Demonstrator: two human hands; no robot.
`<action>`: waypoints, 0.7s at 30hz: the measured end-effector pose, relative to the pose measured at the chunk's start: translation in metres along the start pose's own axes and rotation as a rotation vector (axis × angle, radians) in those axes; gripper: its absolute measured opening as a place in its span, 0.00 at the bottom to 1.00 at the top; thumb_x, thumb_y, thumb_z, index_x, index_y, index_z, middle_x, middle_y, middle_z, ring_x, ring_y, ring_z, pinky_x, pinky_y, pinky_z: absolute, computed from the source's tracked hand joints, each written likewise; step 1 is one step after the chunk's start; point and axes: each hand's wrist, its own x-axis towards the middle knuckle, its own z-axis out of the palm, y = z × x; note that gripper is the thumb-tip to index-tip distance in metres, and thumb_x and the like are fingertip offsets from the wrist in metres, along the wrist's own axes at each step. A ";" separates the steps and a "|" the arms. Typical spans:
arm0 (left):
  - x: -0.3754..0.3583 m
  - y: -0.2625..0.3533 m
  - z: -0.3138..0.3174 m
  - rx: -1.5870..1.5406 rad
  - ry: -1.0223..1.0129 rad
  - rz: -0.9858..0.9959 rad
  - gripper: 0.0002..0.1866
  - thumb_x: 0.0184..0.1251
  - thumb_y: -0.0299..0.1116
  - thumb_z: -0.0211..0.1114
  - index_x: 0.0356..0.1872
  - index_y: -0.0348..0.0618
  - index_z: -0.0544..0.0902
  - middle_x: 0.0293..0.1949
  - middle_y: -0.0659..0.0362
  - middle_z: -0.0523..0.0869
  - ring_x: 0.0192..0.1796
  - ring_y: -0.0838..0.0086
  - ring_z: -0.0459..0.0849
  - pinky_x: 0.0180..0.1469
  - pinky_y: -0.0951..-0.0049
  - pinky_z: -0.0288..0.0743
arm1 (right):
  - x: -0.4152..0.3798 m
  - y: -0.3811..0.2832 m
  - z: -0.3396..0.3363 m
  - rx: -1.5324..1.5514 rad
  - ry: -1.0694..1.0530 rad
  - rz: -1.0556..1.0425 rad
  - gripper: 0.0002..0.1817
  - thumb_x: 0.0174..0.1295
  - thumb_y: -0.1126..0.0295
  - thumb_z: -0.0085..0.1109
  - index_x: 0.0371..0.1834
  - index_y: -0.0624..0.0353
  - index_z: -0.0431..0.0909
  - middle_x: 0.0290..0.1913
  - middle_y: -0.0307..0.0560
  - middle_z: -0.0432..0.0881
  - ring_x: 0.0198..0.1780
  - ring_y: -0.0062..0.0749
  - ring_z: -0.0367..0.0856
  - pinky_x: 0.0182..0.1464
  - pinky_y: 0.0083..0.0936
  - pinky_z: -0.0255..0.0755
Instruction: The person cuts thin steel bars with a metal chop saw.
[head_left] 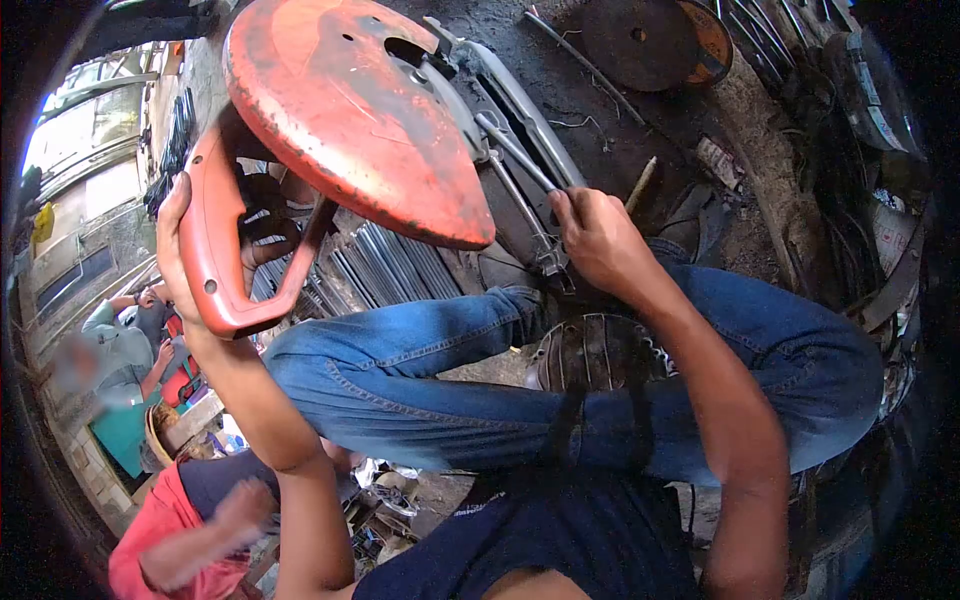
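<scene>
Chop saw: near center-left to far center; orange blade guard [360,120] on top, worn and scuffed, loop handle [208,225] on its left side
Saw base [535,110]: gray metal, right of guard, runs from far side toward the feet; threaded rod [512,190] lies along it
Left hand [171,245]: closed around loop handle, palm on outer left side, fingers through the opening
Right hand [598,232]: closed, pinching near end of a metal bar tool [518,152] between thumb and fingers; right of guard, over saw base
Bar tool far end: by saw base, right beside guard edge; exact contact can't tell
Ground, far right: dark cutting disc [630,42], overlapping orange-and-black disc [710,42]; thin rod [585,65] lies to their left
Steel bars [390,270]: bundle beyond the bent leg, near side of guard
Wearer: seated, blue jeans [430,405], legs crossed, brown footwear [590,355] between the legs
Near left: person in red top [150,525], one hand blurred
Left, farther: person in gray top [125,350], seated
</scene>
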 end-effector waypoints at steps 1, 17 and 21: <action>-0.001 0.000 -0.001 0.000 0.000 -0.001 0.34 0.66 0.55 0.56 0.64 0.39 0.69 0.50 0.49 0.80 0.42 0.57 0.86 0.39 0.52 0.87 | 0.000 -0.001 0.000 0.000 0.000 0.001 0.20 0.72 0.61 0.49 0.32 0.72 0.76 0.23 0.69 0.71 0.25 0.59 0.75 0.33 0.46 0.67; -0.007 0.000 0.005 0.134 0.041 -0.045 0.38 0.62 0.57 0.56 0.66 0.40 0.67 0.53 0.49 0.79 0.44 0.60 0.84 0.34 0.58 0.86 | -0.008 -0.002 0.001 -0.165 -0.002 -0.175 0.16 0.67 0.67 0.50 0.27 0.71 0.73 0.27 0.75 0.77 0.36 0.71 0.78 0.39 0.55 0.73; -0.009 -0.002 0.012 0.142 0.086 -0.004 0.37 0.63 0.57 0.56 0.66 0.40 0.68 0.52 0.49 0.79 0.44 0.60 0.84 0.34 0.58 0.86 | -0.014 -0.012 -0.005 -0.177 -0.044 -0.137 0.13 0.66 0.69 0.49 0.30 0.70 0.73 0.31 0.75 0.78 0.39 0.71 0.78 0.40 0.56 0.73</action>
